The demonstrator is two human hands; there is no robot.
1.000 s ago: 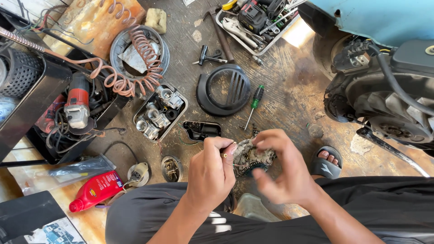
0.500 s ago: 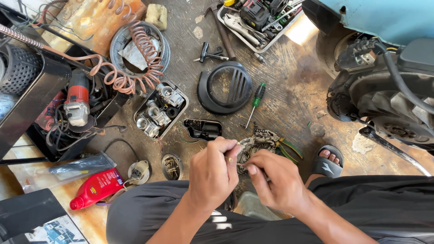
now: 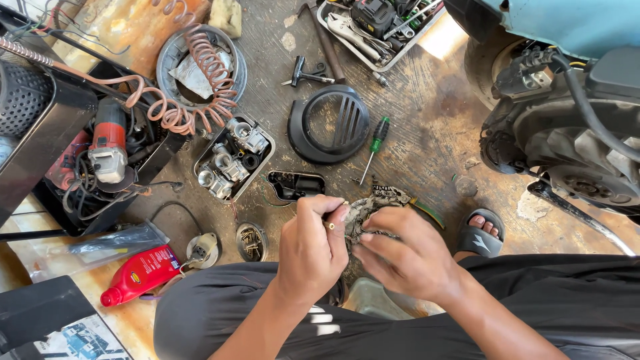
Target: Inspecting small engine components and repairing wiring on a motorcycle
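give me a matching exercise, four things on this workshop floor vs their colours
Things:
1. screwdriver handle
2. oil bottle
3. round vented cover
4. coiled air hose

Colours:
A. red
B. copper-orange
C. green
D. black

Pairs: 1-C, 2-A, 3-D, 4-B

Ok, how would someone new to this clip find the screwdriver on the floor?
Start at the round black slatted cover lying mid-floor. Just right of it lies the screwdriver, tip pointing toward the hands. Its green-and-black handle marks it out; the tools around it are bare metal or black.
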